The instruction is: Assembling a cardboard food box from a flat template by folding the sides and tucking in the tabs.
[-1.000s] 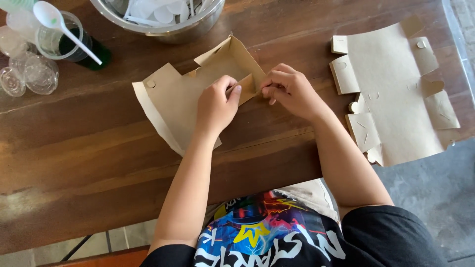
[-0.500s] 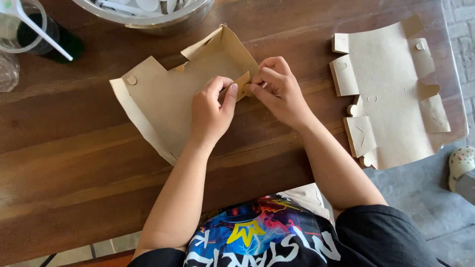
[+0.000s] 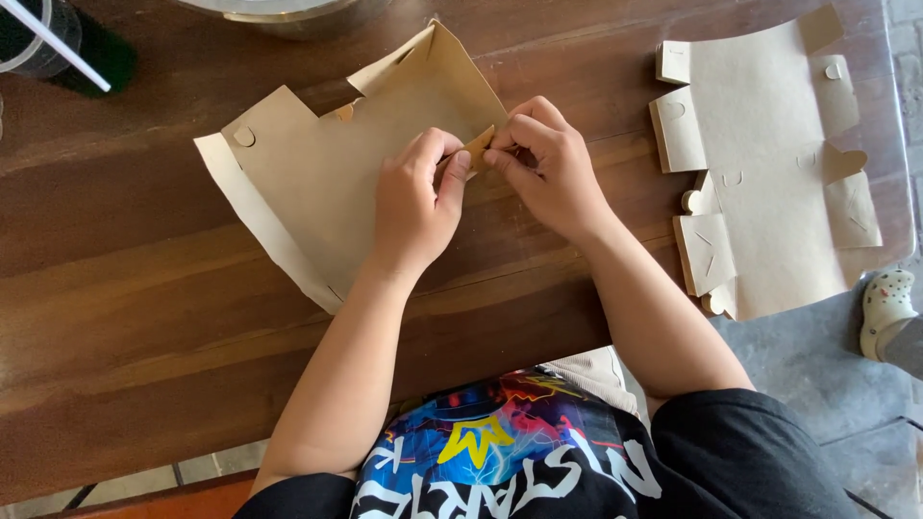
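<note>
Now, line by line, how things lie on the table:

Left hand: the left hand lies on top of the half-folded cardboard box blank, knuckles up, and its thumb and forefinger pinch a small pointed flap at the right edge of the blank.

Right hand: the right hand comes from the right side and its fingertips are closed on the same flap, so that both hands meet at this one point, touching each other.

Grip: both hands are clenched on the flap; neither one is loose.

Blank relative to grip: almost all of the blank spreads to the left of the pinch and under the left palm. One wall stands up behind the hands, tilted, and the long left edge lies flat on the wood.

Flap: it sticks up between the two thumbs, and only its tip shows.

Second blank: a flat cardboard blank of the same colour lies unfolded to the right, well apart from the hands, with its far corner beyond the table edge.

Table: the dark wooden table bears both blanks.

Far edge: a metal bowl stands just behind the folded blank, and a dark green cup with a white straw is at the upper left corner.
</note>
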